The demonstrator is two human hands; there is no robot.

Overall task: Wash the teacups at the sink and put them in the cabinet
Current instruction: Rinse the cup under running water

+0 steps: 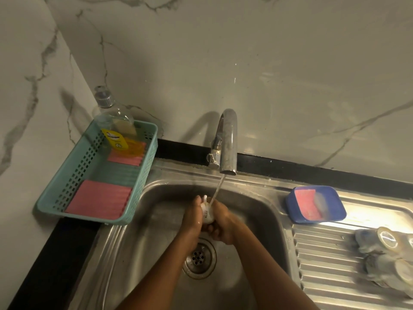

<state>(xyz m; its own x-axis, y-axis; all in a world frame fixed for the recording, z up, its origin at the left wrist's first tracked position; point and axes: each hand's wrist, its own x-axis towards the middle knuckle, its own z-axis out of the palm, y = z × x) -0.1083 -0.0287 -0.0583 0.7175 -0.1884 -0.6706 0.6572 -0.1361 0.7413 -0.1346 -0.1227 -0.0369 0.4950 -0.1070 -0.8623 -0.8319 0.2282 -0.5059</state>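
Item: white teacup [207, 214], clasped between left hand [191, 222] and right hand [221, 225], both closed round it, the tap [228, 142] streaming from above the grip; best turned slowly, rinsing every side.

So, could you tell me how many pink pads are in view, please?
3: one pink pad at the near end of the teal basket, another at its far end under the bottle, a third in the blue dish. Others may be hidden.
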